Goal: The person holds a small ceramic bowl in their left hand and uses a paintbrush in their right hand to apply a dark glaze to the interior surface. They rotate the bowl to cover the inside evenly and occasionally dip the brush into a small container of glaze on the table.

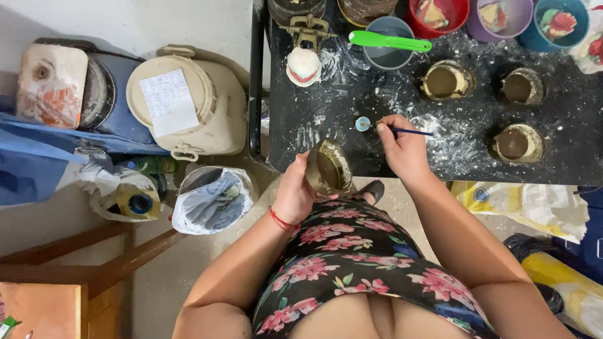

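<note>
My left hand [294,194] grips a round brown mould [328,167], tilted, at the near edge of the black table [477,163]. My right hand [402,147] holds a thin blue-handled brush [408,131] whose tip reaches toward a small light-blue cap [362,123] on the table. Three similar brown moulds stand on the table to the right: one [445,80], another [521,86] and a third [515,143].
A grey cup [391,53] with a green tool [389,42] across it, red [440,16], purple [502,16] and blue [559,22] bowls line the far edge. Left on the floor stand a cream lidded bucket [195,107], plastic bags [210,198] and a wooden bench [63,282].
</note>
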